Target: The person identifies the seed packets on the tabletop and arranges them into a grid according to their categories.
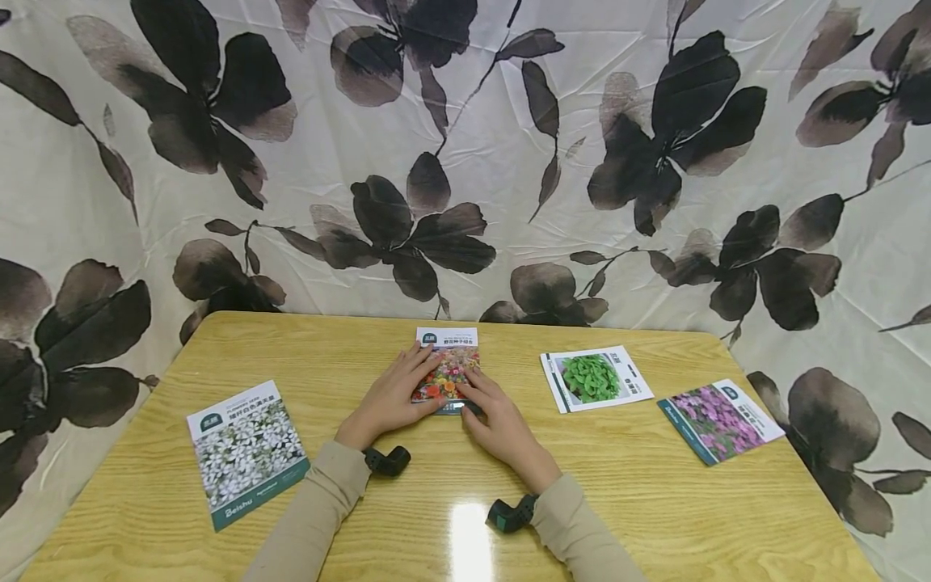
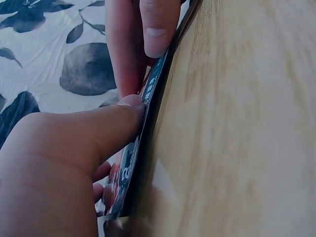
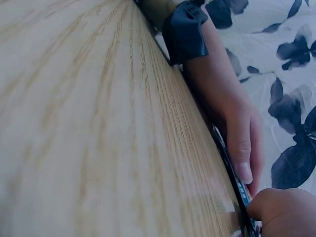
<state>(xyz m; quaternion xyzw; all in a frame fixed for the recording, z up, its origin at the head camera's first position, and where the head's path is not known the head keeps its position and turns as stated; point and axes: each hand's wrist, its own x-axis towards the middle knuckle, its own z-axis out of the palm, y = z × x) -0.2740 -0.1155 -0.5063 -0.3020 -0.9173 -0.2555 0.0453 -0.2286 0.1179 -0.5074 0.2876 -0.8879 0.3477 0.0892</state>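
A seed packet printed with red and orange flowers [image 1: 452, 368] lies near the table's back edge, white at the top with a dark green strip along its near edge. My left hand [image 1: 393, 394] rests on its left side, fingers stretched over the picture and thumb along the near edge. From the right, my right hand [image 1: 502, 424] touches its lower right part with extended fingers. In the left wrist view, the left thumb [image 2: 118, 118] lies against the packet's dark strip [image 2: 131, 158], close over the wood. The hands cover parts of the picture.
On the wooden table [image 1: 407, 517], a white-flower seed packet [image 1: 250, 453] lies tilted at the left. To the right are a green-leaf packet [image 1: 592, 378] and a purple-flower packet [image 1: 720, 420]. A floral cloth [image 1: 538, 242] hangs behind the table. Each wrist wears a black camera.
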